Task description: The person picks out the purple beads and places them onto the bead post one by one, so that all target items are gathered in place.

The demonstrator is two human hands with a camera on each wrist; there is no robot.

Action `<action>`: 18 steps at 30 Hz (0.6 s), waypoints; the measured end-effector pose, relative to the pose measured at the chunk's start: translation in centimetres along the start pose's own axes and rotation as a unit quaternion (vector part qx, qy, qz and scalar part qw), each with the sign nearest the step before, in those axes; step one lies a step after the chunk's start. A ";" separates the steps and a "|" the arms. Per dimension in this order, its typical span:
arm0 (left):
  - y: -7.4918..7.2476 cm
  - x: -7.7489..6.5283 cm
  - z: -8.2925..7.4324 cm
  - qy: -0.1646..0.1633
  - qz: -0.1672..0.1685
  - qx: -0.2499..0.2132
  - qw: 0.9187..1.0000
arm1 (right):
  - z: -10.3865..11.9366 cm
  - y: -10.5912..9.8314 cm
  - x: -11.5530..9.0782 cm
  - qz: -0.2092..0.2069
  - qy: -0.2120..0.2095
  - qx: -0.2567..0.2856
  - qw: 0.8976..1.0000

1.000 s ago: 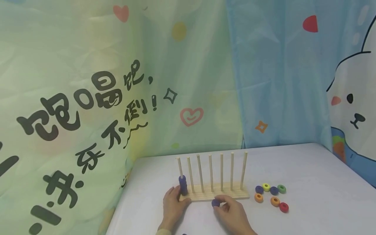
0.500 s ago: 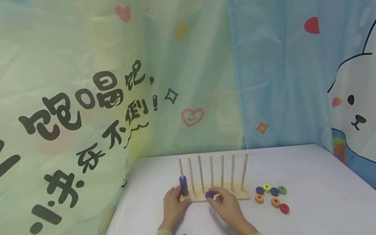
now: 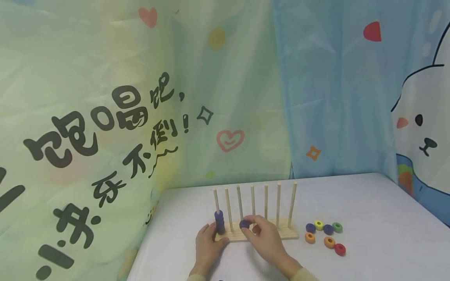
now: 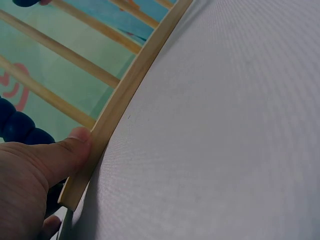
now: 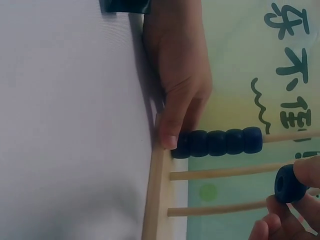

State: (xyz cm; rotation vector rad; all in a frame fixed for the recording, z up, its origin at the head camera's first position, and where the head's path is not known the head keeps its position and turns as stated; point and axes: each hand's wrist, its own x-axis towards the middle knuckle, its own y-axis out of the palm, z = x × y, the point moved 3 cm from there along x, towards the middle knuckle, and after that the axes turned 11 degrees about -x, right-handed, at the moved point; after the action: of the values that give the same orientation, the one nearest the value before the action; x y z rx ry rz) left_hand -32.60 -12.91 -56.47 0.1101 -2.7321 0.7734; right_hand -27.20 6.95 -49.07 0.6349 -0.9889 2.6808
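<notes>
Our right hand [image 3: 266, 241] pinches 1 purple bead [image 3: 244, 224] near the pegs [image 3: 266, 201] of the rack [image 3: 290, 233]; our left hand [image 3: 208, 246] grips the rack's left end. A loose pinch could drop the bead.

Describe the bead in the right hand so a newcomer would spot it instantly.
A wooden peg rack stands on the white table. By its pegs, the right hand pinches a dark blue bead. Unlike the stacked beads on the leftmost peg and the loose beads lying right of the rack, it is held aloft.
</notes>
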 end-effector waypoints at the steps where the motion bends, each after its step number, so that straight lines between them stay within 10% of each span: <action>1: 0.0 0.0 0.0 0.000 0.001 0.000 1.000 | 0.1 0.0 0.1 0.002 -0.003 0.000 1.000; 18: 0.0 0.1 -0.1 -0.001 0.000 0.005 1.000 | 3.9 -0.7 3.0 0.015 -0.048 0.002 0.999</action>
State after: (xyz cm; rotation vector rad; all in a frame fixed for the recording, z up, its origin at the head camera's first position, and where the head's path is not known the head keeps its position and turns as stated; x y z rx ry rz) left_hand -32.62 -12.85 -56.35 0.1125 -2.7307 0.7861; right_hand -28.35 5.11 -44.66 0.7622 -1.0260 2.7014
